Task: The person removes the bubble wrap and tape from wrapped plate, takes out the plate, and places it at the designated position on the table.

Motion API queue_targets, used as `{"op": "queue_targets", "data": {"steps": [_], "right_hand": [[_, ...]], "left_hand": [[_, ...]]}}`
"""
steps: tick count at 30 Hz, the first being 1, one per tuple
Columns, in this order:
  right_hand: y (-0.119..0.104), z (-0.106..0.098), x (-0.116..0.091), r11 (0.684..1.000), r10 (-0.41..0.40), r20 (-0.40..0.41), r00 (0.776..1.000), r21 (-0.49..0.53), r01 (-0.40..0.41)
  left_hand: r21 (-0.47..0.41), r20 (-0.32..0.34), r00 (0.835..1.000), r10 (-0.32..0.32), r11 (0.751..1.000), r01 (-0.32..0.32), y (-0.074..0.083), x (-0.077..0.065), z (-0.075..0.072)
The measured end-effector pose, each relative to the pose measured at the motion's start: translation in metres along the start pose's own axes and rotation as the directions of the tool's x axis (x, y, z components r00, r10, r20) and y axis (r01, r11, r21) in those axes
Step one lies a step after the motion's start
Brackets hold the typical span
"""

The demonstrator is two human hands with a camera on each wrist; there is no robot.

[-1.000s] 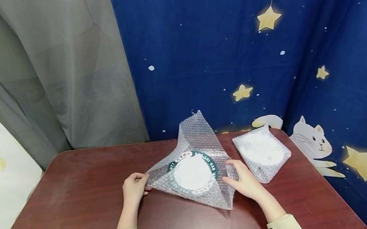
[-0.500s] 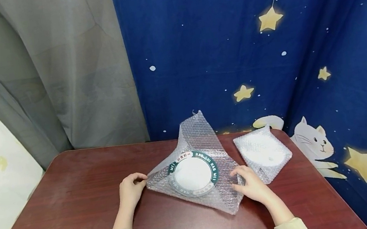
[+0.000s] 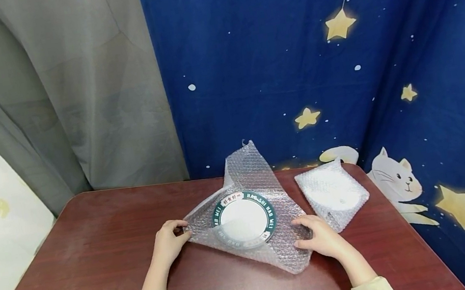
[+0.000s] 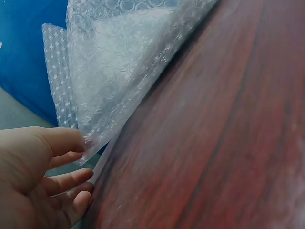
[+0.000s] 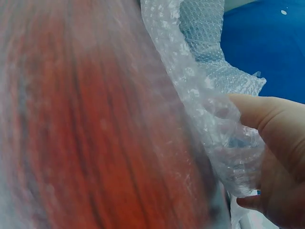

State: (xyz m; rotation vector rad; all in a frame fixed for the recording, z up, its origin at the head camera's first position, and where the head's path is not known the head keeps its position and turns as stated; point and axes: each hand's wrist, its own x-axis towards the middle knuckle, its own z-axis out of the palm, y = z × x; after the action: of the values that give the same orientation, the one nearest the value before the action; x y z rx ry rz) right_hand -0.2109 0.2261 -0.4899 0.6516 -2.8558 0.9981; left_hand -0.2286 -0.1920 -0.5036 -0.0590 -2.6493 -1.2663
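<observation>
A round white plate (image 3: 245, 218) with a green lettered rim lies in a sheet of bubble wrap (image 3: 253, 167) on the table. Part of the sheet folds over the plate's near left side and veils the rim there. At the sheet's left corner my left hand (image 3: 167, 243) pinches the plastic; the left wrist view shows thumb and finger meeting at the corner of the bubble wrap (image 4: 119, 62). My right hand (image 3: 321, 237) holds the right side of the sheet. In the right wrist view its thumb (image 5: 257, 109) lies over the crumpled wrap, with other fingers partly hidden behind.
A second bubble-wrapped bundle (image 3: 333, 193), with something white inside, rests at the back right of the reddish-brown table (image 3: 94, 243). Behind the table hang a grey curtain (image 3: 120, 106) and a blue star-patterned curtain (image 3: 248, 63).
My right hand has moved right and nearer to me, spreading the wrap's right flap off the plate. More of the green rim shows. My left hand has shifted slightly left.
</observation>
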Motion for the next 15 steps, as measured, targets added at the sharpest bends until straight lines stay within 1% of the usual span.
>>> {"op": "queue_targets", "data": {"steps": [4,10,15], "right_hand": [[-0.0019,-0.0008,-0.0011,0.999,-0.001,0.034,0.999,-0.044,0.002],[-0.0061,-0.0008,-0.0023,0.992,0.025,0.07,0.997,-0.125,-0.016],[-0.0077,0.0003,-0.0033,0.984,0.033,0.083,0.996,-0.175,-0.018]], "left_hand": [[0.025,0.028,0.999,0.019,1.0,-0.02,0.0005,-0.0017,-0.0029],[0.081,0.048,0.996,0.074,0.994,-0.077,-0.0012,-0.0032,-0.005],[0.098,0.089,0.993,0.083,0.991,-0.091,-0.0037,-0.0056,-0.0053]]}}
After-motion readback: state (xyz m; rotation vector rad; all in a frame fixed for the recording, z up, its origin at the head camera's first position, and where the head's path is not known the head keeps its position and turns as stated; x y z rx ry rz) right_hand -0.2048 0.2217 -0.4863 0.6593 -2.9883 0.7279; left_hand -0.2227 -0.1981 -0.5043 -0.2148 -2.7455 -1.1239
